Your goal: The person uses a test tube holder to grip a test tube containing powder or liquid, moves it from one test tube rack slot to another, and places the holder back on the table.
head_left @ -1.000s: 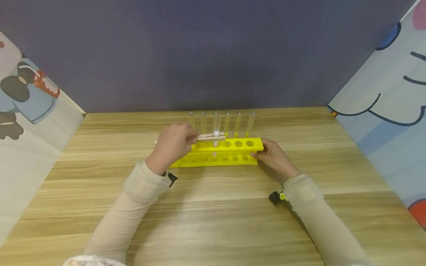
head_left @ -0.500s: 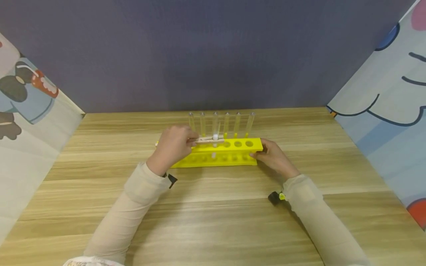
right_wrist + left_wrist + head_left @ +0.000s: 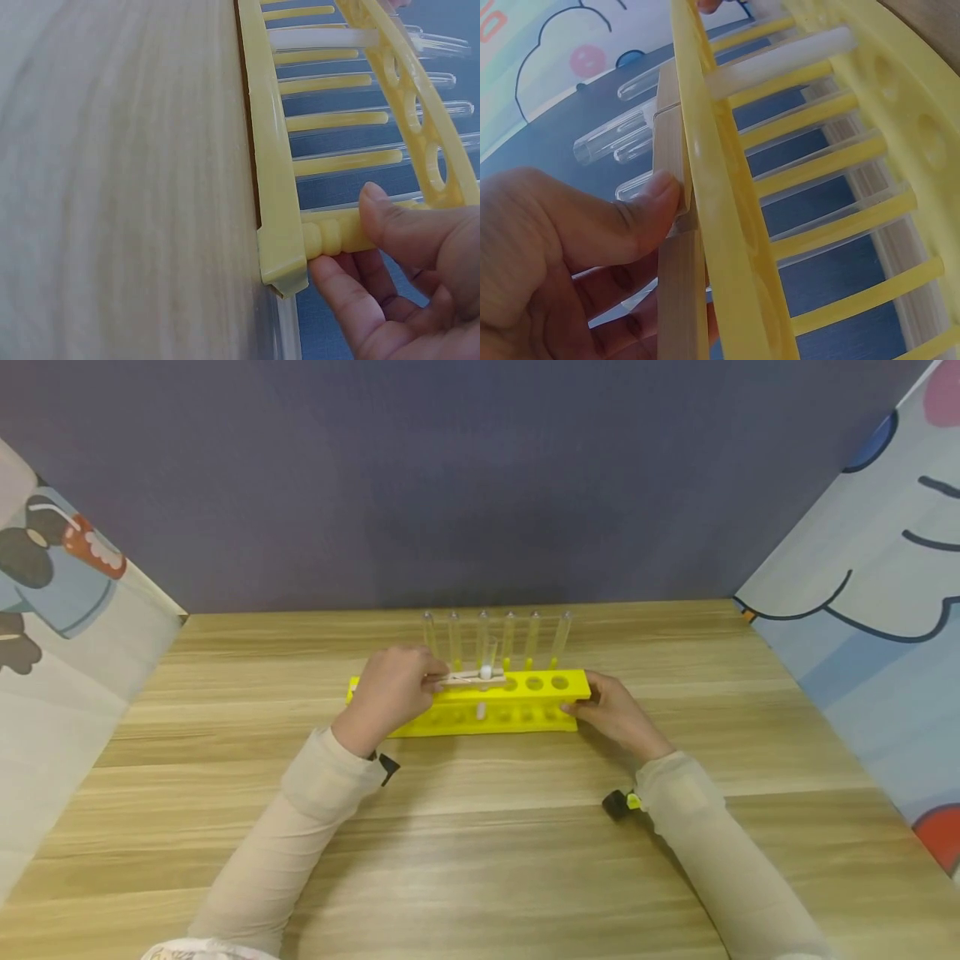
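My left hand (image 3: 397,689) pinches a wooden test tube clamp (image 3: 681,292) between thumb and fingers. The clamp's far end is around a clear test tube with white contents (image 3: 780,61). This tube stands through a top hole of the yellow test tube rack (image 3: 525,696), its white lower part reaching down to the base in both wrist views. The clamp lies right along the rack's top plate. At the rack's right end, my right hand (image 3: 618,714) grips the yellow end post (image 3: 341,231) with thumb and fingers.
Several clear test tubes (image 3: 562,639) sit upside down on the yellow pegs along the rack's back. The rack stands on a wood-grain table (image 3: 480,852), with a dark panel (image 3: 480,485) behind it. Cartoon-printed sheets (image 3: 885,610) flank both sides.
The clamp and the tube with white contents have lowered slightly, the tube sinking deeper through the rack's hole. My right hand keeps its grip on the rack's end.
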`<move>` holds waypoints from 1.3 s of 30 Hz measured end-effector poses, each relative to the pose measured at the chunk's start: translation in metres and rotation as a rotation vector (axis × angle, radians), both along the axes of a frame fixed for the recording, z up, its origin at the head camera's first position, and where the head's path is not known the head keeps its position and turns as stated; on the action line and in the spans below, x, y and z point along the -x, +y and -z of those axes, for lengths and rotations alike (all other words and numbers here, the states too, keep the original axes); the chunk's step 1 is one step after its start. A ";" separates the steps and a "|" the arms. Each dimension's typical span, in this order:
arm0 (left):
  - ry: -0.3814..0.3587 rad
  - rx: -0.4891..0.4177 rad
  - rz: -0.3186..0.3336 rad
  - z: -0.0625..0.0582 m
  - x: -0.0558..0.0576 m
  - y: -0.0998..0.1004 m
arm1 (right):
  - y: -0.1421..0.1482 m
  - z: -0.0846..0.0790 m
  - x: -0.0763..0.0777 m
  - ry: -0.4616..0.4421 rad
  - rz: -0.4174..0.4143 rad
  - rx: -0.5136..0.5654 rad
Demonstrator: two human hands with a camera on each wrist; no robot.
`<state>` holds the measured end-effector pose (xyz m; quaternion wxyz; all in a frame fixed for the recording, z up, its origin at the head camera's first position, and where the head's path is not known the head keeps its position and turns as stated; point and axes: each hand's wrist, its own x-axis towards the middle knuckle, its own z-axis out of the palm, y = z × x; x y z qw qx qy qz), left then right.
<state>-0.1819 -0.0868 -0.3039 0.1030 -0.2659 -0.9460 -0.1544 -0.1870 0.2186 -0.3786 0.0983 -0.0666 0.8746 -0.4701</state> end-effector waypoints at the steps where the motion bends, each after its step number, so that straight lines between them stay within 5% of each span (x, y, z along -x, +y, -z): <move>1: 0.001 -0.001 0.001 0.000 0.000 0.000 | 0.000 0.000 0.000 0.001 -0.002 0.000; 20: 0.041 -0.035 0.000 0.000 0.000 -0.001 | -0.001 0.002 0.001 0.046 -0.007 0.000; 39: 0.153 -0.052 0.035 -0.017 -0.006 0.000 | 0.000 -0.003 -0.002 0.011 -0.009 0.000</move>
